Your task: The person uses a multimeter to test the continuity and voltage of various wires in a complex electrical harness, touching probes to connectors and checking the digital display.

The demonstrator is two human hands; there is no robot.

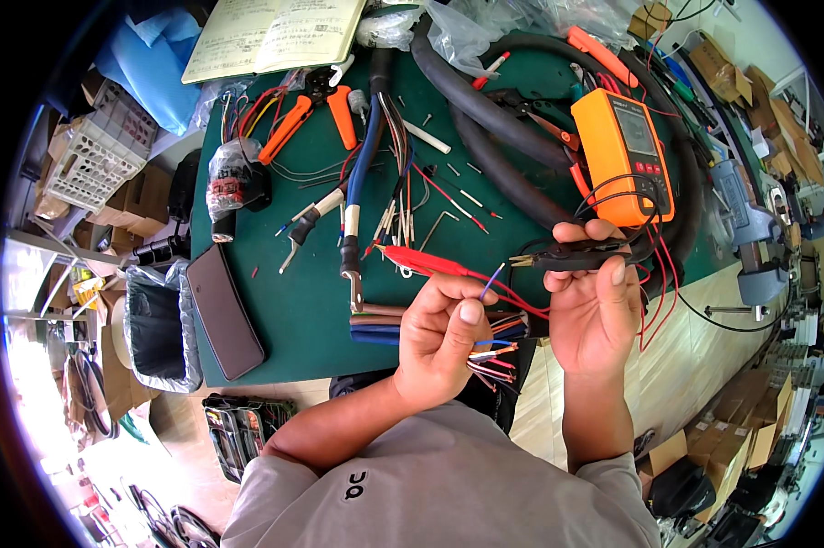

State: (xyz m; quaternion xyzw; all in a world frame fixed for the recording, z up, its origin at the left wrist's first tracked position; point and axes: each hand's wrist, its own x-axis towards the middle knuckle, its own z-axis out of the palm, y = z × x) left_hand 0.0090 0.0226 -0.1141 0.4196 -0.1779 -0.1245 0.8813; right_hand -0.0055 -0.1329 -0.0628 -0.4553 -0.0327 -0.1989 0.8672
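My left hand (435,342) is closed in a pinch around a thin blue wire (492,278), whose end sticks up past the fingertips. Below that hand, a bundle of thin multicoloured wires (494,361) fans out from a thick cable. My right hand (596,315) grips a black alligator clip (572,256) by its body; the metal jaws point left, close to the blue wire's tip. Whether they touch it I cannot tell. A red alligator clip (421,261) lies beyond my left hand, its tip by the thin wire ends of another cable.
An orange meter (622,155) with leads stands at right beside thick black cable (494,155). Orange-handled pliers (316,110), an open notebook (275,36) and a dark flat case (225,310) lie on the green table (293,352). A lined bin (161,320) stands left of it.
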